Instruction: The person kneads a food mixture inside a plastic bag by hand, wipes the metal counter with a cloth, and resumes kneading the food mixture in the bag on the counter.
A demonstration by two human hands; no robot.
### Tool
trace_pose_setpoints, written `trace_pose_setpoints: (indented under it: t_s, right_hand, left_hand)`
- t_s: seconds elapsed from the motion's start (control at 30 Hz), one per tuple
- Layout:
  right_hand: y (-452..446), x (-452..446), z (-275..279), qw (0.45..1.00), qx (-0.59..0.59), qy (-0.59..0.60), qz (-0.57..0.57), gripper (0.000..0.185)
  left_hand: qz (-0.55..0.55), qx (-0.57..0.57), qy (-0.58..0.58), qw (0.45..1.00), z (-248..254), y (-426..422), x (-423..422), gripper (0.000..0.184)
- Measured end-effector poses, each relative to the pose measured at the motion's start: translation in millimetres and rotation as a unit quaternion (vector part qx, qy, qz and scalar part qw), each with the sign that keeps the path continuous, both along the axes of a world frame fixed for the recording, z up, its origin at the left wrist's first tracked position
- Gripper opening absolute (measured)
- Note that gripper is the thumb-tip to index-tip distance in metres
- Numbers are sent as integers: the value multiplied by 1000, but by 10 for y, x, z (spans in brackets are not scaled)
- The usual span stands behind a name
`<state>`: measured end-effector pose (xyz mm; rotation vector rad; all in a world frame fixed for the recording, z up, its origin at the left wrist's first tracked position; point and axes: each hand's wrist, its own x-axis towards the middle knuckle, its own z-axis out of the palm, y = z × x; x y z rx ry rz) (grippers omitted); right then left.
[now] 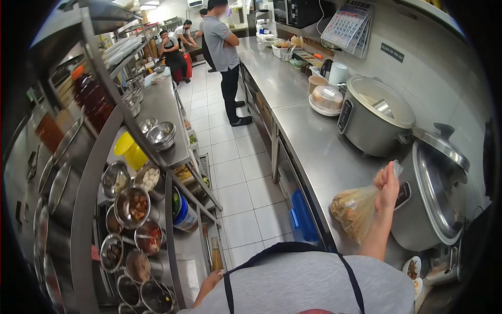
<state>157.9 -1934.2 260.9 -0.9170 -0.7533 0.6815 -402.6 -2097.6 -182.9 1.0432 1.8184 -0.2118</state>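
My right hand (386, 186) is closed round the gathered neck of a clear plastic bag (353, 209) with brownish food inside. The bag rests on the steel counter (319, 152), just left of a large silver cooker (423, 209). My left hand (210, 282) is low at the left, beside the shelf edge near a brush with a wooden handle (215, 254); its fingers are mostly hidden, and whether it holds anything does not show.
An open rice cooker (374, 118) with a metal scoop stands further up the counter, near a lidded container (327, 98). Metal bowls (132, 206) of food fill the left rack. A person (222, 47) stands with folded arms in the aisle; others are behind.
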Motion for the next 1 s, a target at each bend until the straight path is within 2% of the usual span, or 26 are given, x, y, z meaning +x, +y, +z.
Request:
trace_pose_setpoints:
  t_s: [0.13, 0.2, 0.53, 0.83, 0.93, 1.0]
  right_hand:
    - [649, -101, 2, 999, -27, -30, 8, 41]
    - [1043, -136, -17, 997, -10, -57, 46, 41]
    - [3058, -296, 4, 981, 17, -69, 180, 37]
    - [4394, -597, -137, 985, -22, -15, 173, 34]
    - [4868, -723, -72, 984, -15, -11, 176, 33]
    - [5117, -755, -26, 993, -1, -18, 121, 33]
  left_hand:
    - [-24, 11, 0, 1000, -89, 816, -95, 45]
    - [-25, 18, -5, 1000, -142, 1161, -94, 44]
    - [60, 86, -50, 993, 43, 2600, 308, 41]
    - [122, 6, -22, 992, 65, 3077, -71, 38]
    - [128, -10, -23, 991, -93, 3549, -233, 37]
    - [126, -11, -23, 992, -161, 3990, -342, 37]
